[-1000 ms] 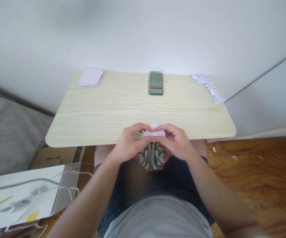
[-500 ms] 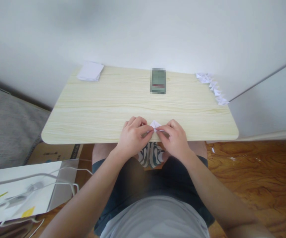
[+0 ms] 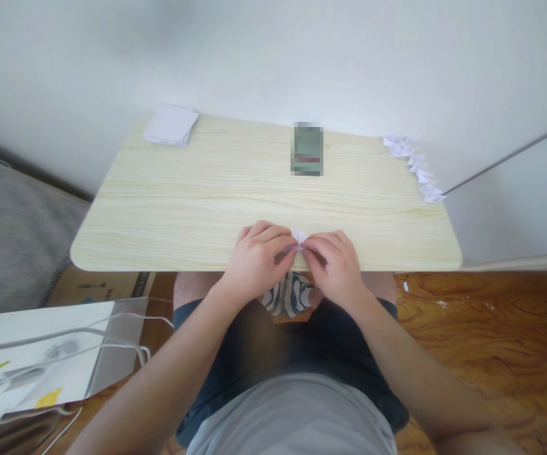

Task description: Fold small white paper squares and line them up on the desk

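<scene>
A small piece of folded white paper is pinched between both my hands, just above the near edge of the wooden table. My left hand grips its left side with thumb and index finger. From the right, my right hand pinches the other side, its fingertips almost meeting those of the left. Most of the paper is hidden behind the fingers; only a pointed white part shows above them.
A stack of white paper lies at the table's back left. Several folded white paper pieces form a row along the back right edge. A blurred-out phone-like object rests at the back middle. White cables hang at the lower left.
My fingertips have come closer together on the folded paper, and less of it shows between them. The view has shifted slightly.
</scene>
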`<state>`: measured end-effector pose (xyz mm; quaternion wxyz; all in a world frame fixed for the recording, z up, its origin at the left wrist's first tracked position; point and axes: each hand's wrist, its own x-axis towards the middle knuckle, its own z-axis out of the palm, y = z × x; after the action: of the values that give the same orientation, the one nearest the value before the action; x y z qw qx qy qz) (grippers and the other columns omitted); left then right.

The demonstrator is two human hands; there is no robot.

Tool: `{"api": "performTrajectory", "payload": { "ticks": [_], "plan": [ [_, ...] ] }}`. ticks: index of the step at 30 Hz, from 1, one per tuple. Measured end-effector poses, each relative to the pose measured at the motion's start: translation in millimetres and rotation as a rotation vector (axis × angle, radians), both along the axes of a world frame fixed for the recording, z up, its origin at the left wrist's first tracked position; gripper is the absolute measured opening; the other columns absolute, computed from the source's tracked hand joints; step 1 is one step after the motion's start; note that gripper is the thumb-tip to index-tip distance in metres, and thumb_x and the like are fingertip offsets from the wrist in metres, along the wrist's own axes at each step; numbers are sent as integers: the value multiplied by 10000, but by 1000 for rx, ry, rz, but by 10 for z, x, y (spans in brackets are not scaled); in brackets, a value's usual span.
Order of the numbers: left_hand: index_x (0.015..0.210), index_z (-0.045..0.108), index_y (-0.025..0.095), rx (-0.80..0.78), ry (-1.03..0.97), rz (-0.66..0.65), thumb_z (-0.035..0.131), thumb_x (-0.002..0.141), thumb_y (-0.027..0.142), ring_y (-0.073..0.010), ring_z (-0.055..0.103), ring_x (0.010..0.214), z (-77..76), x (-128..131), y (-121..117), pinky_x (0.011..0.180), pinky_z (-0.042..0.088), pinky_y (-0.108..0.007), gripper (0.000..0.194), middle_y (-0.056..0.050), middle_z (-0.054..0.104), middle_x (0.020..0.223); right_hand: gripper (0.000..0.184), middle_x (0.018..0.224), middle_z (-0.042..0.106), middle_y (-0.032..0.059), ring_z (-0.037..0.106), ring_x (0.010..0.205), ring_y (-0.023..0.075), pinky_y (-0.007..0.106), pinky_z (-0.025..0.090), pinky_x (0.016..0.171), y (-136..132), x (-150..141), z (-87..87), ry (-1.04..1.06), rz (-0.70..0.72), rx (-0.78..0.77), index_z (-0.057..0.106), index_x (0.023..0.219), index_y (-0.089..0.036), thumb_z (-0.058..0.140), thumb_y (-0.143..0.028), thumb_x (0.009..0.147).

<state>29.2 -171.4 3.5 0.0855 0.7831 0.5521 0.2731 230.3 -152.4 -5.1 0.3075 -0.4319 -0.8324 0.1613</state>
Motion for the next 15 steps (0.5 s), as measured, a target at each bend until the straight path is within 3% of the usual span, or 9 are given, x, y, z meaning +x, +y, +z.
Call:
{"api": "performTrajectory", "payload": {
  "ticks": [3, 9, 15],
  "plan": [
    [1041, 743, 266, 23, 9, -1, 589, 955, 289, -242, 597, 1118, -24, -3, 3, 982, 428, -425, 178, 2, 738, 1195, 197, 1135, 713, 74, 590, 1059, 274, 463, 458, 930, 5, -6, -12, -7, -16, 5, 685, 1158, -234, 598, -264, 983],
    [1065, 740, 265, 44, 14, 15, 613, 936, 287, -239, 601, 1122, 0, 14, -9, 966, 431, -422, 183, 7, 742, 1187, 144, 1070, 702, 70, 604, 1046, 253, 431, 453, 927, 31, -29, -12, -14, -22, 4, 710, 1000, -228, 570, -261, 1001],
    [1016, 762, 288, 40, 22, 46, 596, 947, 279, -243, 605, 1107, 2, 45, -2, 940, 426, -428, 180, 1, 749, 1150, 175, 1064, 708, 75, 603, 1037, 254, 420, 439, 913, 33, -54, 38, -60, -47, -28, 700, 1016, -222, 536, -281, 1018]
  ]
}}
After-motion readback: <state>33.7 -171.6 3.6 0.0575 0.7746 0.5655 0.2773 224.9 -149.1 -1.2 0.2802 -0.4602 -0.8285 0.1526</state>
